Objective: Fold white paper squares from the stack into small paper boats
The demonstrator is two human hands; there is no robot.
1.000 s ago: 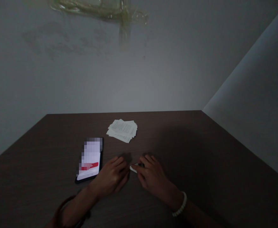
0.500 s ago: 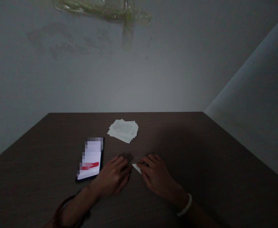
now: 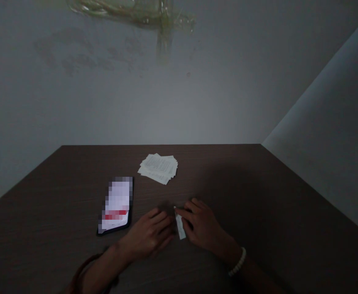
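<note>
A small folded piece of paper [image 3: 180,228], white with faint print, is a narrow strip on the dark table between my hands. My right hand [image 3: 205,224] is closed on it, the index fingertip at its top end and the thumb by its right edge. From the other side, my left hand [image 3: 151,233] has its fingers bent close together, their tips at the strip's left edge. The undersides of both hands' fingers are hidden. Beyond the hands lies a loose stack of printed paper sheets [image 3: 158,168].
A phone [image 3: 116,204] with a lit, partly blurred screen lies left of my left hand. The brown table [image 3: 234,163] meets a grey wall [image 3: 179,106] at the back. Another pale wall [image 3: 328,134] slopes along the right side.
The paper has turned from a slanted, mostly covered piece to an upright narrow strip. My left hand has shifted right to its edge; my right hand has moved slightly right.
</note>
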